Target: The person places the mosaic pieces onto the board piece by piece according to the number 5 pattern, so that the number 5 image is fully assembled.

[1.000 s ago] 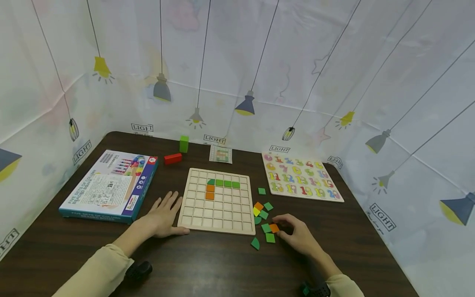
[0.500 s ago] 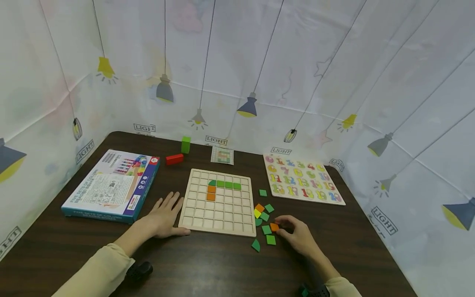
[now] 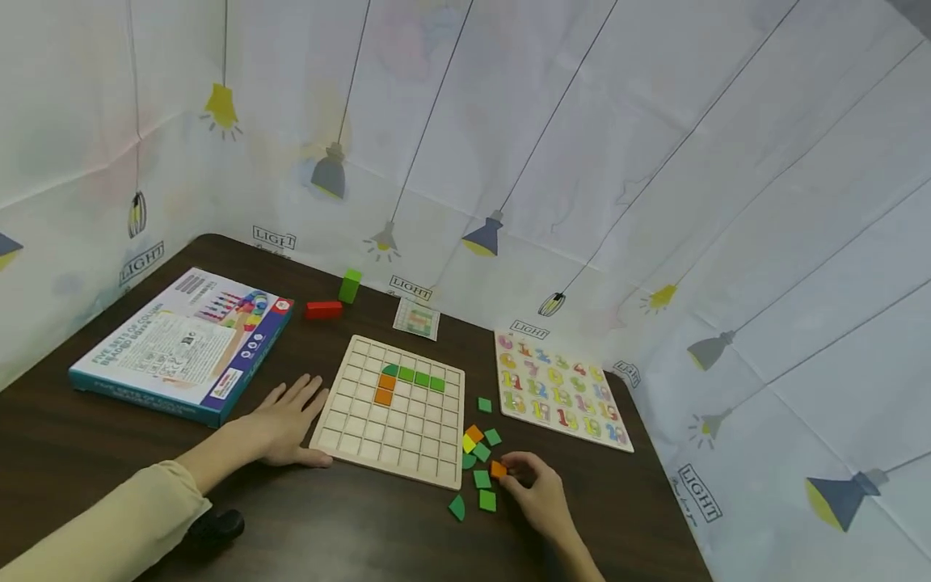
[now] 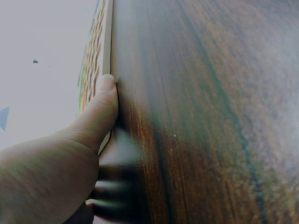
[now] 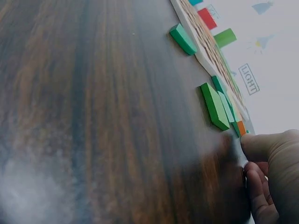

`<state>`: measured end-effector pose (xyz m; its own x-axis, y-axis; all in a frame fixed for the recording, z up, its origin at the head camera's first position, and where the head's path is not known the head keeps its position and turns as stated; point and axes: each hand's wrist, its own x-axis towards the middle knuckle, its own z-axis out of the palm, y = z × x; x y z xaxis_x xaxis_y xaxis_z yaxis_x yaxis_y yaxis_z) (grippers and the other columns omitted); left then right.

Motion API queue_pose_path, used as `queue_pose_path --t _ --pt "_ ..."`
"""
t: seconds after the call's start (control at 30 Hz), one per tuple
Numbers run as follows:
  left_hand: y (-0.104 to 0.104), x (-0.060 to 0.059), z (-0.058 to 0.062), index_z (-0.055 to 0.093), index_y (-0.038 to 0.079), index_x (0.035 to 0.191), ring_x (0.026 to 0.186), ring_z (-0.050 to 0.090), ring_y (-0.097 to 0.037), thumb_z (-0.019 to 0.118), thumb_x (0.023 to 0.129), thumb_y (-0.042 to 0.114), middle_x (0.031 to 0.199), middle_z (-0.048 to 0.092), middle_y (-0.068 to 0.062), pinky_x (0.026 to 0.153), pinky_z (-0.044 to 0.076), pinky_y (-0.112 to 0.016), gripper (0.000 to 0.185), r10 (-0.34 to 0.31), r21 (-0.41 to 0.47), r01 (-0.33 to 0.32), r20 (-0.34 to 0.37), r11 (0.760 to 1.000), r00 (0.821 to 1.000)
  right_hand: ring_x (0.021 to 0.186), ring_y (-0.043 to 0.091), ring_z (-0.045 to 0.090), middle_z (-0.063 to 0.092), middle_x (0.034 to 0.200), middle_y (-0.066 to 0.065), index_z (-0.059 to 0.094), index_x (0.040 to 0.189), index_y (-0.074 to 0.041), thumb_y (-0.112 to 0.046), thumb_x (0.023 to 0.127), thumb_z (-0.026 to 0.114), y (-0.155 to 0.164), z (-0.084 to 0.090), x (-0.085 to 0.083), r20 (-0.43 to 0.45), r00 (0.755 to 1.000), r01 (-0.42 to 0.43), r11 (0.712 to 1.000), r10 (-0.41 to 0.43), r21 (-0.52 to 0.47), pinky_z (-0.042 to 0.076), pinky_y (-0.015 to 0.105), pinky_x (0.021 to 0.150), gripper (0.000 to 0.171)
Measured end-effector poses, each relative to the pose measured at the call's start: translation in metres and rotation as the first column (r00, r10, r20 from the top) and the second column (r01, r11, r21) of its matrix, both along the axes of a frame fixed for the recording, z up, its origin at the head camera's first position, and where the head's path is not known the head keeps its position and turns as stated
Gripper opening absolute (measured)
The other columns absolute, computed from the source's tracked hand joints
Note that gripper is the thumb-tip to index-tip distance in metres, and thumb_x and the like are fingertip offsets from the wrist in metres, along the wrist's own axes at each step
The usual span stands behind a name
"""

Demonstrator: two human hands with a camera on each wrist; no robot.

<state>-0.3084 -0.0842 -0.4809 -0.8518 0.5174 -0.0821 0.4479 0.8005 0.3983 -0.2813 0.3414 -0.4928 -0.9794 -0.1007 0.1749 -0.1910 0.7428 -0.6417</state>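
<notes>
My left hand point(image 3: 287, 424) lies with spread, straight fingers along the left side of a wooden grid board point(image 3: 389, 457). Its thumb point(image 4: 105, 100) touches the board's near edge in the left wrist view. On the board sit an orange tile column point(image 3: 385, 389), a dark green quarter-round tile point(image 3: 391, 370) and a row of green square tiles point(image 3: 422, 379). My right hand point(image 3: 541, 493), right of the board, pinches an orange square tile point(image 3: 498, 470) between thumb and forefinger. Several loose tiles lie beside it, among them a green square point(image 3: 487, 500) and a dark green quarter-round point(image 3: 457, 508).
A boxed toy set point(image 3: 182, 343) lies at the left. At the back are a red block point(image 3: 323, 309), an upright green block point(image 3: 350, 286) and a small pattern card point(image 3: 417, 318). A number puzzle board point(image 3: 560, 388) lies at the back right, before a printed curtain.
The head view has turned and tilted, shifting the scene. The orange tile at my right fingertips has come slightly away from the green tile beside it. My left hand keeps its place by the board.
</notes>
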Motion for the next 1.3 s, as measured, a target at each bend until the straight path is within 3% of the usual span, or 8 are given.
queue_pose_path --t 0.2,0.33,0.47,0.6,0.9,1.1,1.3 --pt "0.004 0.001 -0.001 0.027 -0.009 0.144 0.138 0.010 -0.046 0.060 0.080 0.064 0.150 0.016 -0.031 0.107 0.011 -0.061 0.102 -0.025 0.024 0.025 0.011 0.999 1.000 0.081 0.010 0.061 0.066 0.094 -0.005 0.067 0.099 -0.011 -0.004 0.079 0.075 -0.008 0.000 -0.003 -0.061 0.997 0.036 0.999 -0.037 -0.013 0.051 0.028 0.073 0.023" --pt "0.010 0.002 -0.005 0.025 -0.008 0.145 0.139 0.009 -0.045 0.059 0.081 0.064 0.151 0.014 -0.029 0.107 0.010 -0.060 0.102 -0.024 0.027 0.023 0.037 0.999 0.999 0.082 0.011 0.063 0.067 0.095 -0.002 0.067 0.099 -0.009 -0.003 0.079 0.075 -0.017 0.005 -0.010 -0.100 0.995 0.000 1.000 -0.001 -0.011 0.052 0.028 0.072 0.023" --pt "0.007 0.003 -0.009 0.025 -0.007 0.145 0.139 0.008 -0.045 0.059 0.080 0.066 0.151 0.013 -0.029 0.107 0.009 -0.061 0.104 -0.011 0.024 0.010 0.059 1.000 0.998 0.083 0.014 0.063 0.066 0.096 0.001 0.067 0.100 -0.008 -0.002 0.078 0.076 -0.037 0.002 -0.021 -0.197 0.979 -0.055 0.999 0.053 -0.003 0.053 0.032 0.072 0.024" --pt "0.004 0.001 -0.010 0.025 -0.006 0.146 0.139 0.008 -0.044 0.059 0.079 0.067 0.151 0.014 -0.028 0.107 0.009 -0.061 0.104 -0.001 0.016 0.000 0.057 1.000 0.998 0.083 0.016 0.063 0.066 0.097 0.004 0.066 0.102 -0.005 -0.002 0.080 0.074 -0.058 0.001 -0.037 -0.238 0.967 -0.102 0.995 0.094 -0.022 0.053 0.032 0.070 0.023" --pt "-0.001 -0.002 -0.017 0.023 -0.008 0.145 0.139 0.006 -0.045 0.055 0.078 0.072 0.151 0.013 -0.030 0.107 0.007 -0.062 0.109 -0.021 0.028 0.020 0.037 0.999 0.999 0.083 0.020 0.063 0.065 0.097 0.007 0.065 0.106 -0.001 -0.003 0.083 0.071 -0.098 0.002 -0.054 -0.228 0.962 -0.162 0.986 0.148 -0.043 0.052 0.031 0.069 0.024" --pt "-0.003 0.000 -0.012 0.022 -0.005 0.147 0.140 0.007 -0.042 0.054 0.079 0.071 0.152 0.012 -0.027 0.109 0.008 -0.059 0.107 -0.004 -0.027 0.005 0.048 1.000 0.999 0.087 0.025 0.063 0.065 0.099 0.011 0.064 0.104 0.004 0.002 0.082 0.068 -0.119 -0.008 -0.063 -0.246 0.953 -0.201 0.977 0.176 -0.077 0.054 0.032 0.073 0.022" --pt "-0.006 -0.001 -0.010 0.023 -0.005 0.147 0.140 0.008 -0.042 0.055 0.079 0.070 0.152 0.013 -0.026 0.108 0.010 -0.059 0.105 -0.001 -0.061 0.004 0.037 0.998 0.999 0.082 0.021 0.062 0.066 0.095 0.010 0.065 0.101 0.003 0.001 0.081 0.068 -0.135 -0.015 -0.071 -0.261 0.951 -0.188 0.980 0.165 -0.067 0.053 0.028 0.069 0.020"
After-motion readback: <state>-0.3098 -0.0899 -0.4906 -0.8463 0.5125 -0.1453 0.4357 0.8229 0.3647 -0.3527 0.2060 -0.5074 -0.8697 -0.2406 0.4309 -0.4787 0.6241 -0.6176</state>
